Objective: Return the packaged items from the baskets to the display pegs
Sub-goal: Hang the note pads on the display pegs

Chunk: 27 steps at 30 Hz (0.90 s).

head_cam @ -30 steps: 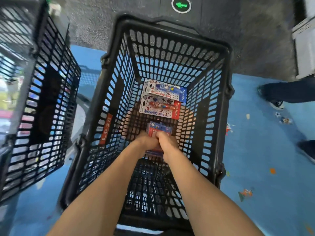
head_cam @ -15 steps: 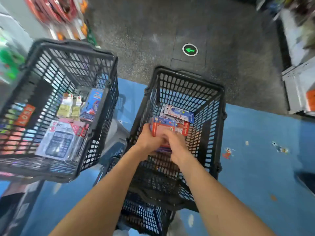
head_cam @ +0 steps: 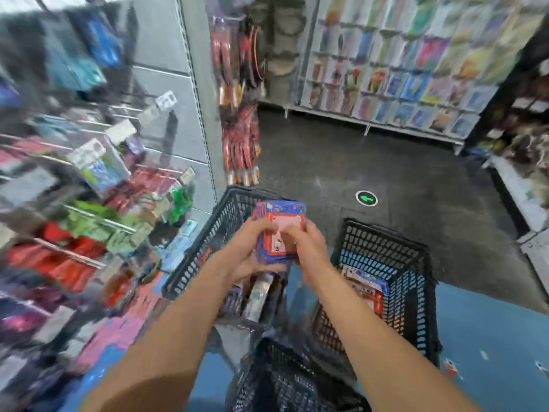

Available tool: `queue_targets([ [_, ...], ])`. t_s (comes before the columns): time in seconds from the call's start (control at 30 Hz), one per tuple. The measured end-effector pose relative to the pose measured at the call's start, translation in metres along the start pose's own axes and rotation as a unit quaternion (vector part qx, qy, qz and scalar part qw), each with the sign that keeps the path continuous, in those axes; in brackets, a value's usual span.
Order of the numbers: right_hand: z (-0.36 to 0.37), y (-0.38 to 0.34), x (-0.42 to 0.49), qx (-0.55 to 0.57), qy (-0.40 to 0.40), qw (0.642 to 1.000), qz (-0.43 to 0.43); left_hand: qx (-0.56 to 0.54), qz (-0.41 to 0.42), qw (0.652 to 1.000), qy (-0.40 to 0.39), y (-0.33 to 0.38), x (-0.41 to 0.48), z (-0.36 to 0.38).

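Over the left basket point(head_cam: 208, 242), both arms reach forward; the left hand point(head_cam: 248, 252) and right hand point(head_cam: 310, 248) clasp a stack point(head_cam: 283, 227) of packs by its sides, fingers curled. Its long axis points away from the person, pink face up. Pegs point(head_cam: 98, 219) lie left of the grip, blurred.

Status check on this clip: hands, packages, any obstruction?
Left hand and right hand both grip the stack of red-blue packets. Stack above the baskets, not yet on display pegs. Nothing seen blocking; pegs blurred.
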State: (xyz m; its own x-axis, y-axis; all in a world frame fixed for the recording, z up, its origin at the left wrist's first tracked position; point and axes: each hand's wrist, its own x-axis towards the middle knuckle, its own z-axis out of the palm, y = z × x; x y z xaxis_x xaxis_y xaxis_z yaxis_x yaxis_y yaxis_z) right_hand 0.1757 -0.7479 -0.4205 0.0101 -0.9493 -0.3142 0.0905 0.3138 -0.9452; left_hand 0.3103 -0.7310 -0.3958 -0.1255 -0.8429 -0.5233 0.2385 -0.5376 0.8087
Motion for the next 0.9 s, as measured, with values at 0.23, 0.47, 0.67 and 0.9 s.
queue_targets([
  [0.23,0.126,-0.069,-0.079,-0.01,-0.164,0.984,-0.072,0.008,0.044,0.996,0.083,0.069,-0.133,-0.092],
  [0.47,0.234,-0.119,-0.162,-0.037,-0.301,0.949,-0.088,-0.059,0.226,0.92,0.316,0.079,-0.231,-0.194],
  [0.67,0.284,-0.12,-0.226,-0.029,-0.4,0.912,-0.087,0.072,0.273,0.81,0.514,0.073,-0.35,-0.19],
  [0.9,0.309,-0.116,-0.285,-0.049,-0.515,0.855,-0.048,-0.016,0.31,0.766,0.562,0.023,-0.422,-0.21],
])
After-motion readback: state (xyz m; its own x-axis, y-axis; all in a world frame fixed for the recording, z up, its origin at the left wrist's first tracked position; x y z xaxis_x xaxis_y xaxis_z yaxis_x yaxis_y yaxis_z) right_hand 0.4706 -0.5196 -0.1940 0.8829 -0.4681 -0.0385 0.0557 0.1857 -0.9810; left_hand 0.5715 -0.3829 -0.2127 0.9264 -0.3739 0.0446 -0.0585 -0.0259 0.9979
